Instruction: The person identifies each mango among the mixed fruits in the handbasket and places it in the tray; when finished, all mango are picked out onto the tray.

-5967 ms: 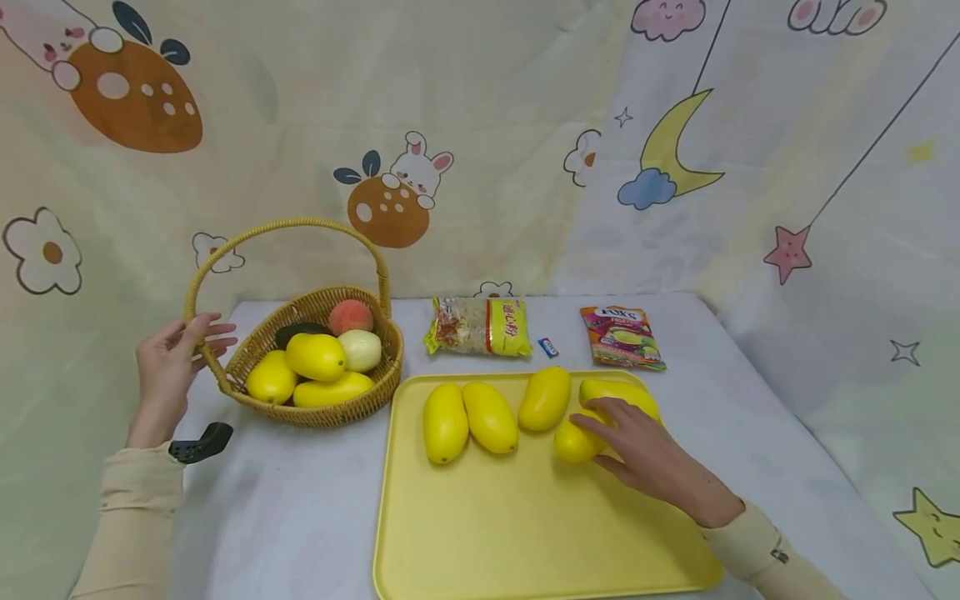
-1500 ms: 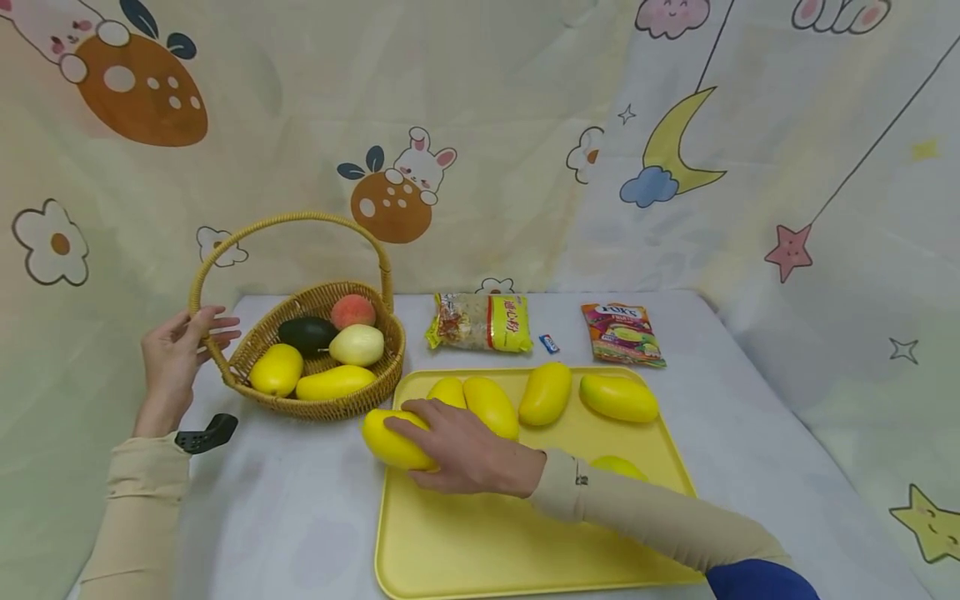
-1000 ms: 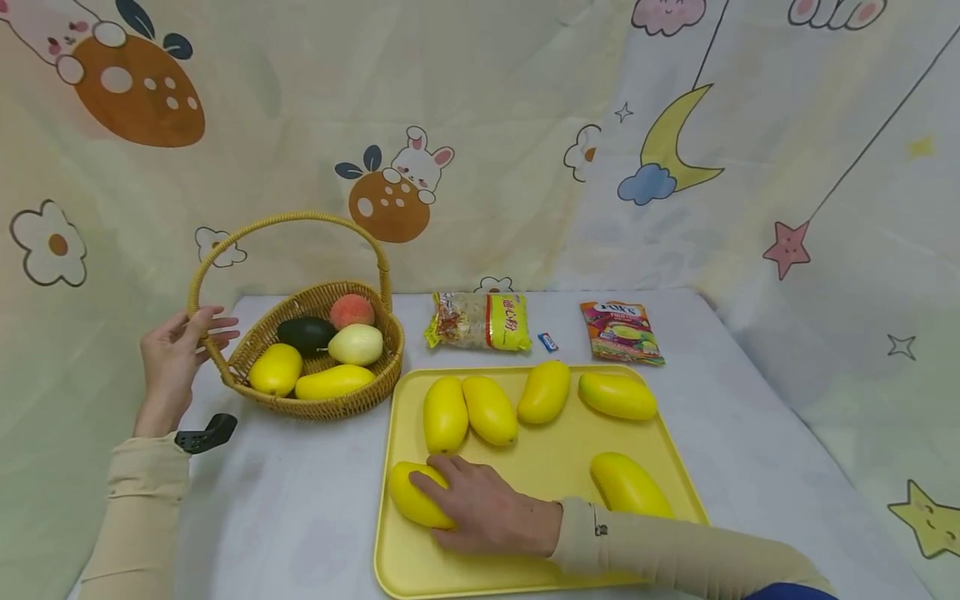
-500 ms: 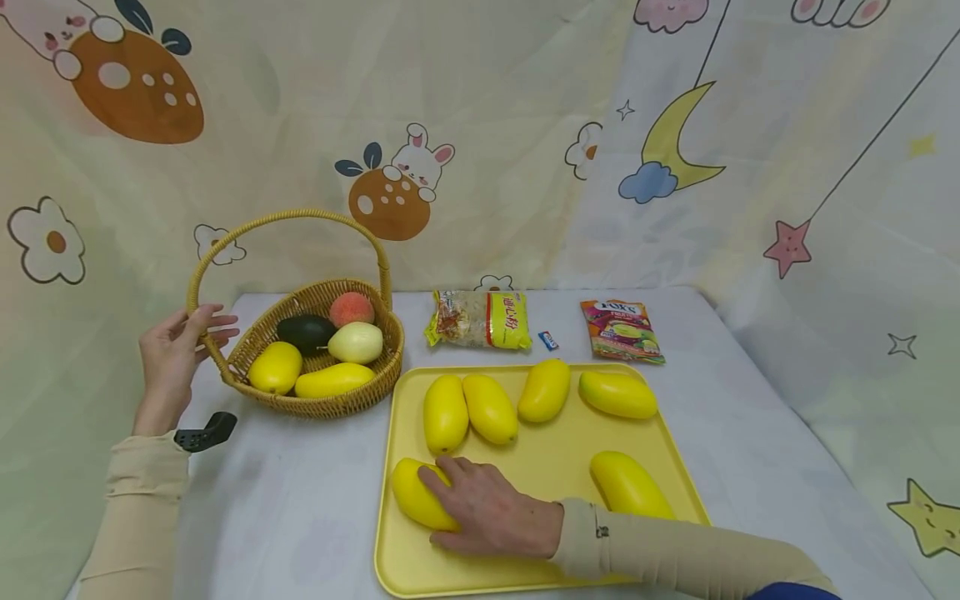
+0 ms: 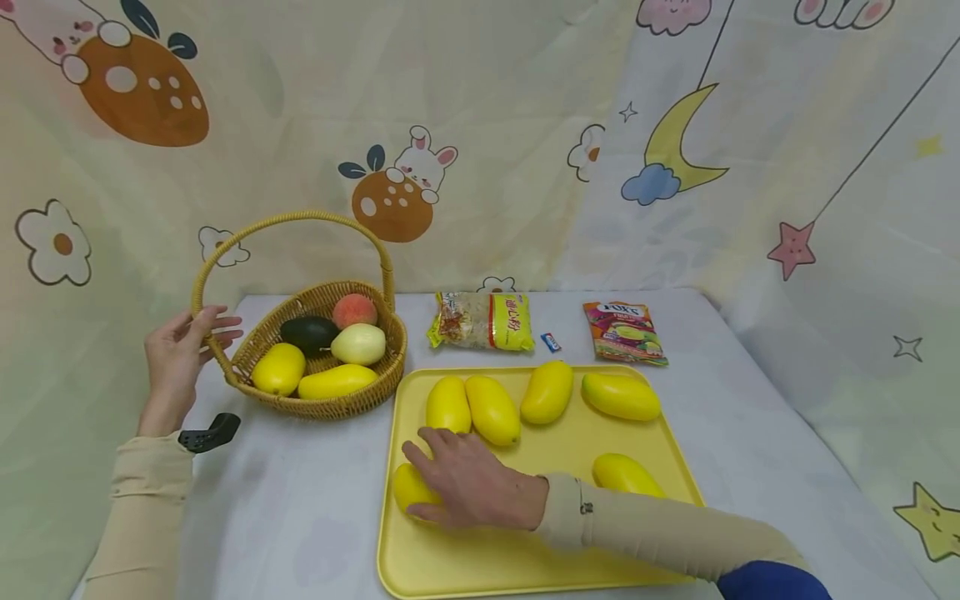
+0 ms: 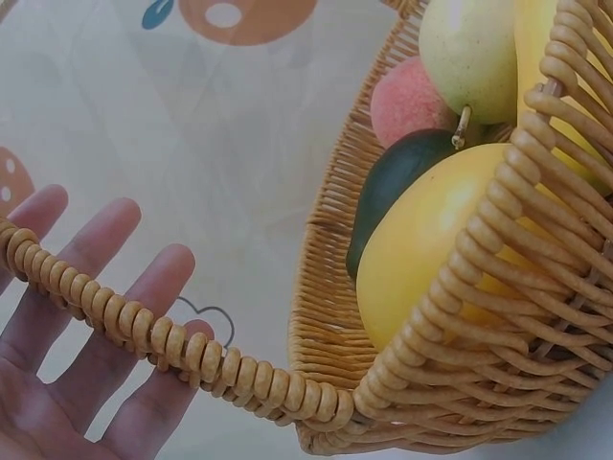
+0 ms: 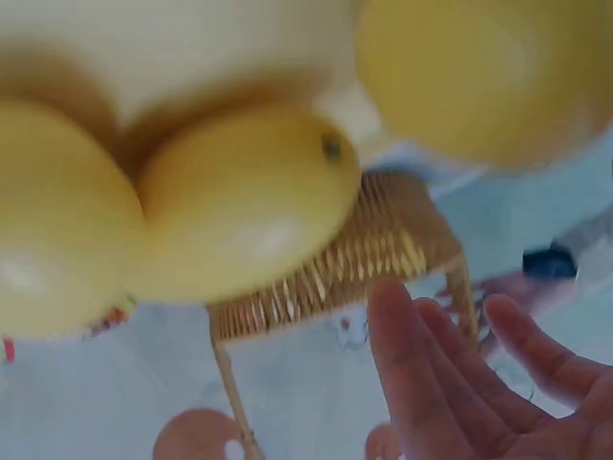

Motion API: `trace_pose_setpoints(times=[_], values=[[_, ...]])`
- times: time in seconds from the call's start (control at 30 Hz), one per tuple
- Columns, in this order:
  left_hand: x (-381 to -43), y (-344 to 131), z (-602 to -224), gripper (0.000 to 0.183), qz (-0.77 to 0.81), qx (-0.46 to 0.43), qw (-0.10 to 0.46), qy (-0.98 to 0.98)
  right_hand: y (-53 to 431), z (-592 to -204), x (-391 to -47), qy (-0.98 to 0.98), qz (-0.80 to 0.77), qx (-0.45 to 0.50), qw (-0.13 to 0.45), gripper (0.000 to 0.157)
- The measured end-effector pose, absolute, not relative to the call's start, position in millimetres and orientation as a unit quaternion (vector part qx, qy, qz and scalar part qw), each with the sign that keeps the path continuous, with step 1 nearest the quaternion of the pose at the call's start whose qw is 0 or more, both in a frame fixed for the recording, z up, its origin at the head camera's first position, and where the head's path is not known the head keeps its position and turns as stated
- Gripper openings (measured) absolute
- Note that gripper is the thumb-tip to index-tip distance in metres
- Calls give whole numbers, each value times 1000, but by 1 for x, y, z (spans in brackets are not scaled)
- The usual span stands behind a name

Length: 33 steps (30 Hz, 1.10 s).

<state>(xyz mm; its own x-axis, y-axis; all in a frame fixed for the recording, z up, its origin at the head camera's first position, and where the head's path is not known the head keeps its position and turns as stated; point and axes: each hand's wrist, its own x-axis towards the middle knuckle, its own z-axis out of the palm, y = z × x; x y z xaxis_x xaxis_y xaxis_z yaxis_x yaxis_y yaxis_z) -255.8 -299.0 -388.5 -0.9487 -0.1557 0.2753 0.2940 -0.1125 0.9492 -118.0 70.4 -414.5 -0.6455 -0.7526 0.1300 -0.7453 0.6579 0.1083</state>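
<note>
My right hand (image 5: 476,479) is just over a yellow mango (image 5: 411,490) in the front left of the yellow tray (image 5: 525,560), partly hiding it. In the right wrist view its fingers (image 7: 407,374) stretch out straight with nothing between them. My left hand (image 5: 171,367) holds the left foot of the basket's handle (image 5: 292,216). In the left wrist view its fingers extend behind the wicker handle. Inside the basket (image 5: 341,408) lie two yellow mangoes (image 5: 337,382), an avocado (image 5: 306,333), a pale pear (image 5: 360,344) and a peach (image 5: 354,311).
A row of several mangoes (image 5: 492,408) runs along the tray's far side. Another mango (image 5: 626,475) lies front right, partly behind my right sleeve. Behind the tray are a yellow-ended food packet (image 5: 480,321), a small candy (image 5: 551,342) and a purple candy bag (image 5: 625,333).
The mango on top of the basket's pile has been carried to the tray's front left and let go; my right hand has lifted slightly. Another mango moved to the tray's front right. Left hand stays.
</note>
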Motion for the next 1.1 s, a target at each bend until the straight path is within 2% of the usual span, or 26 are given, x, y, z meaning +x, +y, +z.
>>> trace_pose_setpoints(times=[0.23,0.5,0.7,0.83,1.1], values=[[-256,-299,-387,30,-743,-43,151,-651,37,-378,-183,-924,47,372,76,61],[-256,-300,-389,31,-740,-34,148,-655,-2,-373,-240,-920,3,385,80,61],[-256,-300,-390,33,-741,-35,153,-653,-26,-381,-260,-920,-27,390,29,62],[-257,-299,-389,28,-740,-37,155,-653,-35,-385,-268,-913,-25,407,-8,65],[-257,-298,-389,25,-739,-32,153,-655,-51,-386,-280,-892,-12,451,-35,66]])
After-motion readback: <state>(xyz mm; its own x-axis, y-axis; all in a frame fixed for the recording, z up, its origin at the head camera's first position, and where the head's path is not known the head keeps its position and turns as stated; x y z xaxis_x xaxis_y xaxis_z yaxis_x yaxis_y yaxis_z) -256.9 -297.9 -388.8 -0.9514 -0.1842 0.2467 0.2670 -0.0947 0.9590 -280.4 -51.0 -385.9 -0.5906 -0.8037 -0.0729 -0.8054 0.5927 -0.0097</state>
